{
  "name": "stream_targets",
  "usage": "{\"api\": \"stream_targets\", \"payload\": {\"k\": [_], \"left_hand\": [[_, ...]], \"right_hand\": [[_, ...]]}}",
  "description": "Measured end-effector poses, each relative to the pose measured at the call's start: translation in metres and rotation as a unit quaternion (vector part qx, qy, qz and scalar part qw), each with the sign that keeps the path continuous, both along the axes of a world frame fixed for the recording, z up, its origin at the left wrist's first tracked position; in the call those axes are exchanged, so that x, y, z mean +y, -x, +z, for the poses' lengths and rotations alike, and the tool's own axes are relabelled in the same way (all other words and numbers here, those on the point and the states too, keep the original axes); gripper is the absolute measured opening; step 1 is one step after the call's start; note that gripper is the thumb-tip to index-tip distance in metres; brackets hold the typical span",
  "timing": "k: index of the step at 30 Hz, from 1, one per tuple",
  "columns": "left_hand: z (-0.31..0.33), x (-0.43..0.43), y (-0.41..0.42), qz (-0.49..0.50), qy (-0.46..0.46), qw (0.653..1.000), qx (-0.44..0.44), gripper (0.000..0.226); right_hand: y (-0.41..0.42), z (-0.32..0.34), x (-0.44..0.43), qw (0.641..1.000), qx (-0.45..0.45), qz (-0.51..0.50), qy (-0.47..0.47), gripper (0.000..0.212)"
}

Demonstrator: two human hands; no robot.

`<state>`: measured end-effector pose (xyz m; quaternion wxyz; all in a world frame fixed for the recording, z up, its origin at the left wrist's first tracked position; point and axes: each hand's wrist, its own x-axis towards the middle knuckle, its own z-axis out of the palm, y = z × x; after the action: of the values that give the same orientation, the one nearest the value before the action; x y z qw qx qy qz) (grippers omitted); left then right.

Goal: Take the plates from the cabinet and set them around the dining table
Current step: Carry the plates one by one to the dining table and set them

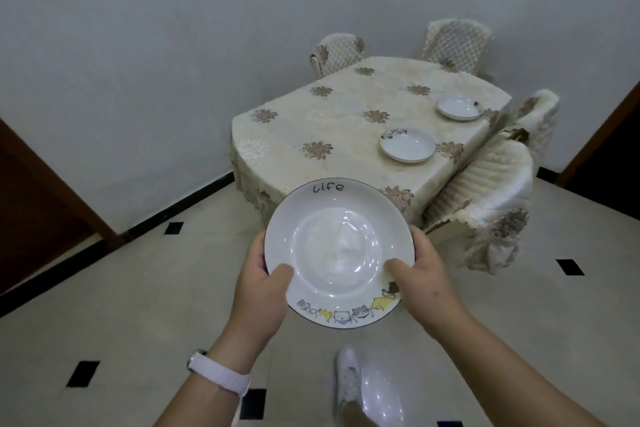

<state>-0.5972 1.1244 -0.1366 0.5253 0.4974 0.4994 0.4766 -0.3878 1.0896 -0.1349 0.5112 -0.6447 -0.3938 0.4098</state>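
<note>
A pale grey wall fills the upper half of the frame; below it a cream tiled floor with small black inset squares spreads across the lower half, edged by a dark skirting strip; dark wooden door frames show at the far left and far right edges. The dining table, right of centre in the upper middle, is draped in a cream cloth with brown flower motifs; four covered chairs stand around it, two at its far side near the top of the frame and two along its right side, the nearest chair pushed in against the table's right edge. The held plate, white with the word "life" on its far rim and cartoon cats along its near rim, sits at lower centre, in the air over the floor and short of the table's near end; the left hand grips its left rim with the thumb lying on the upper face, and the right hand grips the right rim the same way. A nearer set plate rests on the cloth by the table's right edge; a farther set plate lies beyond it, well apart. A white watch circles the left wrist at lower left; a white shoe shows at the bottom centre.
</note>
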Motion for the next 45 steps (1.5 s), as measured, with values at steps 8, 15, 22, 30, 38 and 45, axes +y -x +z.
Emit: {"api": "stream_targets", "payload": {"k": [8,15,22,30,38,45], "left_hand": [[0.002,0.135,-0.031,-0.001,0.0,1.0,0.017,0.055],[0.008,0.241,-0.066,0.015,0.0,0.999,0.029,0.049],[0.011,0.308,-0.069,0.002,0.003,0.999,0.037,0.056],[-0.009,0.384,-0.072,-0.035,0.023,0.998,0.047,0.057],[-0.03,0.497,-0.05,-0.11,0.036,0.992,0.044,0.055],[-0.032,0.611,0.002,-0.156,0.042,0.986,0.037,0.056]], "right_hand": [[-0.03,-0.005,0.143,1.0,-0.007,0.016,0.014,0.052],[-0.068,-0.001,0.254,0.999,-0.011,0.024,0.03,0.049],[-0.074,-0.005,0.318,0.998,-0.015,0.039,0.038,0.05],[-0.076,-0.024,0.374,0.998,0.002,0.002,0.058,0.052],[-0.046,-0.038,0.457,0.995,-0.003,-0.071,0.068,0.049],[0.014,-0.036,0.553,0.988,-0.016,-0.122,0.096,0.047]]}}
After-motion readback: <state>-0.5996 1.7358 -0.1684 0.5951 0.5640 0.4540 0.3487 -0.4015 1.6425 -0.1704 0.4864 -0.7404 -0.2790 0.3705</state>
